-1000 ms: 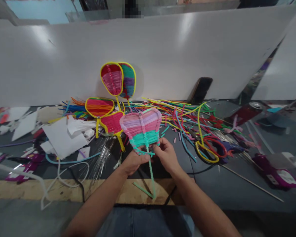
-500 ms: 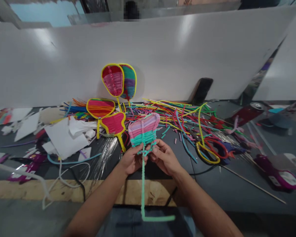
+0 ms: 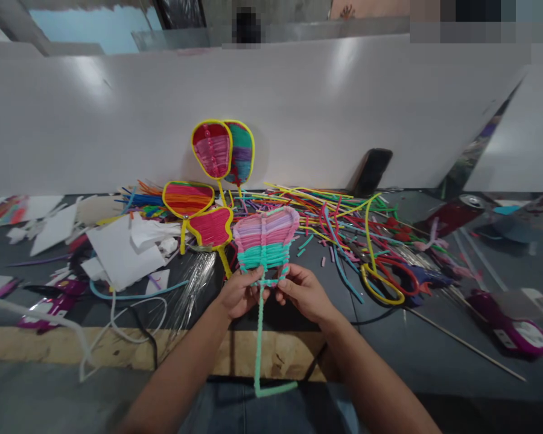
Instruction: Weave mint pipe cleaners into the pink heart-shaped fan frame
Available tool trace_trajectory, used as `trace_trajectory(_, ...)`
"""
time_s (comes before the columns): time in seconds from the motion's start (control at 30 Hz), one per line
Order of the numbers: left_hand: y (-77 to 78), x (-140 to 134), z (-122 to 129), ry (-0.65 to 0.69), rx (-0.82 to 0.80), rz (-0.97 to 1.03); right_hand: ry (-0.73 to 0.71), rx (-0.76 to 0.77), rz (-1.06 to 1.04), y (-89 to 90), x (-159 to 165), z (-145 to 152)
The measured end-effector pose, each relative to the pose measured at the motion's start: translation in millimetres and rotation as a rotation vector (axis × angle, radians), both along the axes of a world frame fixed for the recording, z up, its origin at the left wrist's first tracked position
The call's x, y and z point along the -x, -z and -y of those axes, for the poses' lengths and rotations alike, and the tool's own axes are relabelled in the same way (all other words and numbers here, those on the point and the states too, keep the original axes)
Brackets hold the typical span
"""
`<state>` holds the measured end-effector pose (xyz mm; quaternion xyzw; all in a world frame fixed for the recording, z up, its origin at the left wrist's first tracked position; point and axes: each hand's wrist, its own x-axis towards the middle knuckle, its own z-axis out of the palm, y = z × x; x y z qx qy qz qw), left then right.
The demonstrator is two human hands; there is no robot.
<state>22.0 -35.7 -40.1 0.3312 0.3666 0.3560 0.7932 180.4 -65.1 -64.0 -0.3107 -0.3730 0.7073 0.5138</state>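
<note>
Between my hands is a small fan of pipe cleaners point(image 3: 266, 238), pink and lilac above and turquoise below. From its bottom runs a long pale green stem point(image 3: 259, 337), bent sideways at its lower end. My left hand point(image 3: 239, 293) pinches the fan's lower left edge near the stem, thumb on the front. At the lower right corner, the fingertips of my right hand point(image 3: 304, 292) are closed on the turquoise edge. A gap shows in the frame between the woven rows and the bottom edge. Fingers behind the fan are partly hidden.
Finished-looking fans with yellow rims point(image 3: 212, 149) lean on the white panel point(image 3: 298, 114); others lie left of centre. Loose pipe cleaners point(image 3: 335, 211) spread behind my hands. Scissors point(image 3: 384, 283), a phone point(image 3: 373, 170), a can point(image 3: 457, 214), glue guns point(image 3: 509, 322) and white paper point(image 3: 124, 253) surround the work.
The fan's bottom edge has been pulled straighter and its lower right corner spread outward. The stem's bent end has swung left. Both hands keep their grip.
</note>
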Motion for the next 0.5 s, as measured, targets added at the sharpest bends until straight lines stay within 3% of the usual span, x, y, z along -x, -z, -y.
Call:
trace_trajectory(0.13,3.4,3.4,-1.3,-0.116,-0.216,-0.154,-0.024,-0.121,0.183,1.0,-4.2,-3.3)
trace_trajectory(0.23,1.9,2.0,-0.9,-0.130,-0.369,-0.228,-0.021,-0.170,0.253,2.4,-4.7,-5.7)
trace_trajectory(0.5,-8.1,-0.7,2.5,-0.116,-0.482,-0.308,-0.036,-0.160,0.214,5.5,-2.9,-6.6)
